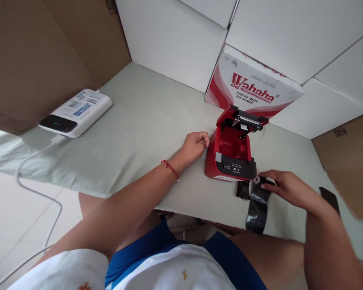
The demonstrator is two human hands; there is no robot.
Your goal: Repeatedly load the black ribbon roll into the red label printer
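A small red printer [211, 163] stands on the cloth-covered table with its lid raised, its red inside showing. On its front is a black panel with icons and buttons. My left hand [197, 144] is curled into a fist at the printer's left side, close against it; no object shows in it. At the printer's front right corner, my right hand [278, 183] pinches a roll of glossy black film [257, 209] by its end, where a small pale core shows. The film's loose length hangs down toward the table's front edge. A small crumpled black piece [243, 190] lies beside it.
Behind the printer stands a red and white water carton [251, 86] against white boxes [175, 40]. A white device [77, 112] with a cable [33, 189] lies at the left. A dark flat object [329, 199] lies by my right wrist. Cardboard [347, 161] walls both sides.
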